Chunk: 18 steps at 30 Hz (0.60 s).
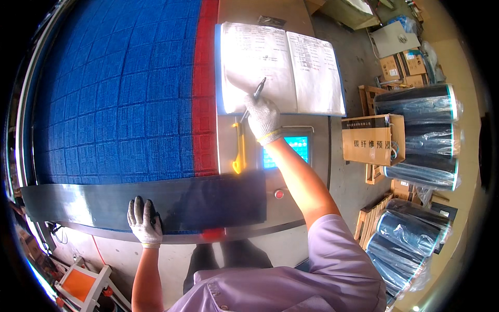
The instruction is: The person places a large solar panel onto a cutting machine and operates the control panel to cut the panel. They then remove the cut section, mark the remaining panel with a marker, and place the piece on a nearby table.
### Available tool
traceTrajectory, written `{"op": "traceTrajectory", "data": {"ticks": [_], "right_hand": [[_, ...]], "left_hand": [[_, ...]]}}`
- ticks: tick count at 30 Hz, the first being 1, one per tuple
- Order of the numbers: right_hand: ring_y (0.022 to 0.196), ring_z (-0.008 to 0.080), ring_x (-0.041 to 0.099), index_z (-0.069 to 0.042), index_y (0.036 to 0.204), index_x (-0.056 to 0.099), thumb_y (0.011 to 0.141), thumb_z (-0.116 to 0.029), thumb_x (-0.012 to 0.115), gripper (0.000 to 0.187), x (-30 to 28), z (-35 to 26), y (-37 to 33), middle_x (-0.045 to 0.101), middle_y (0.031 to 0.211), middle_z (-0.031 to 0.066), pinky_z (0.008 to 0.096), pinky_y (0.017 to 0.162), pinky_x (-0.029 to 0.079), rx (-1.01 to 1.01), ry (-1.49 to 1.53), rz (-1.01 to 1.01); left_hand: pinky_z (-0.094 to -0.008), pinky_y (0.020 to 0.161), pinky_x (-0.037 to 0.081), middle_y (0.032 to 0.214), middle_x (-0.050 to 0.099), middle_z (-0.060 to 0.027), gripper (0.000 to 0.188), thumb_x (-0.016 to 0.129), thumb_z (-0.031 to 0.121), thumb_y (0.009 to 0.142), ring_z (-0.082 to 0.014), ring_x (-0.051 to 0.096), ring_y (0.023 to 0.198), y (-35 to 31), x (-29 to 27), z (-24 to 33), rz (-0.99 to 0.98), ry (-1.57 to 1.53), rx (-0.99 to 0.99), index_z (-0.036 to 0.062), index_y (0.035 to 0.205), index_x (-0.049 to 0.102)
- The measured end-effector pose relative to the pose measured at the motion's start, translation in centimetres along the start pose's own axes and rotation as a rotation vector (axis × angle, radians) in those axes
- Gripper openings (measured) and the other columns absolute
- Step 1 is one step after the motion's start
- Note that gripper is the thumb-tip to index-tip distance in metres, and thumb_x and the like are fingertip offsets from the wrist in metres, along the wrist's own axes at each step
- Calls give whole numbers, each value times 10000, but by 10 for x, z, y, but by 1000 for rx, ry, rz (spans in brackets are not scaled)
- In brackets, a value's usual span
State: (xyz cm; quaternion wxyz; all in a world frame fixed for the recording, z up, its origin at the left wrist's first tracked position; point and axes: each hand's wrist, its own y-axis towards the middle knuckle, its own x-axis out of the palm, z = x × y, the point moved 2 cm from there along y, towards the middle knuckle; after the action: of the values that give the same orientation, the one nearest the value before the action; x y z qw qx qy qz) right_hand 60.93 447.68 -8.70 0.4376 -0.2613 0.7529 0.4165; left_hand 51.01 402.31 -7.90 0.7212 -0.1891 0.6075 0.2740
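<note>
My right hand [263, 118], in a white knit glove, grips a dark pen [261, 87]. The hand is at the lower edge of an open binder [317, 73] of printed white pages with a blue cover. My left hand [144, 222], in a similar glove with dark fingertips, lies with its fingers stretched out on a glossy dark sheet [208, 204]. That sheet lies across the near end of a blue gridded surface [150, 114] with a red strip [205, 93] along its right side. A yellow-handled tool [239, 148], perhaps a cutter, lies below the binder.
Near my right forearm are a lit touch screen [287, 151] and a red button [279, 194] on the metal panel. Right of the machine stand a cardboard box [371, 140], plastic-wrapped dark rolls [416, 138] and wooden pallets [370, 216]. An orange-topped frame [78, 283] stands at lower left.
</note>
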Motion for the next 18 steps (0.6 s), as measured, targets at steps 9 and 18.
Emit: {"op": "traceTrajectory", "data": {"ticks": [9,18], "right_hand": [[659,308,591,-151,894,559,744,-29,592,196,2,0,-4,545,694,91,436,584,488,18,-103,62],[658,336,612,-175,965,599,764,-24,593,252,16,6,-9,595,757,125,432,593,500,143,-124,6]], "left_hand": [[-556,1085,273,1422,442,-209,555,577,184,739,-461,376,1310,1,-2,3,-16,-8,-30,90,1286,563],[-552,1082,283,1418,444,-204,560,591,167,725,-453,380,1306,-1,-5,3,19,-43,-14,98,1280,566]]}}
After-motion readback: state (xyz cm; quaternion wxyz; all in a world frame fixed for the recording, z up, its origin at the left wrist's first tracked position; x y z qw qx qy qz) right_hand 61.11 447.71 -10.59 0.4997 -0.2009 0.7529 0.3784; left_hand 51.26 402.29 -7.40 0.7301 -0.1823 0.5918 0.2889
